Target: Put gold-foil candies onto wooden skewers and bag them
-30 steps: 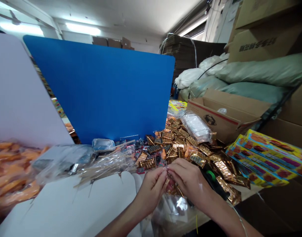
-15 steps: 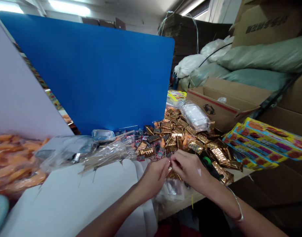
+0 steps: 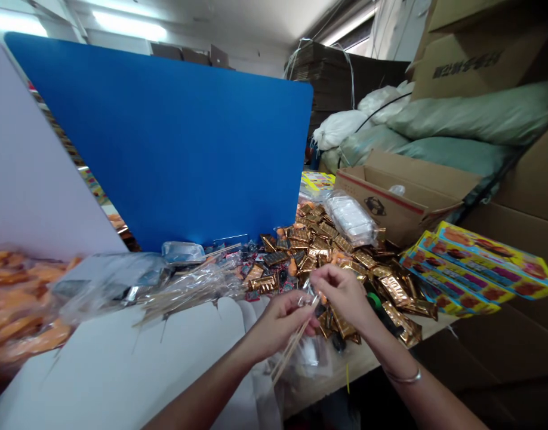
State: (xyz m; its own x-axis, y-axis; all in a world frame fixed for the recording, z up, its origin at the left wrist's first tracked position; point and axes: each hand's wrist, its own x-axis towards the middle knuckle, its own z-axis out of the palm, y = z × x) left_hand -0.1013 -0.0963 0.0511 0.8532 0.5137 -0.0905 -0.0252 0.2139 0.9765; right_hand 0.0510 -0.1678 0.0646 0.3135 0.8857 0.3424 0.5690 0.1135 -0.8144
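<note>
Your left grip: clasped around thin pale wooden sticks, their lower ends slanting down toward you. Your right grip: just beside, above stick tops, fingertips pinched; cannot tell on what. Below sticks, clear plastic bag on tabletop, contents unclear. Beyond hands, heap of shiny gold foil packets. Left, crinkled transparent bag with more sticks; farther left, plastic-wrapped orange pieces. Behind heap, right, open brown cardboard carton, wad of clear plastic inside.
</note>
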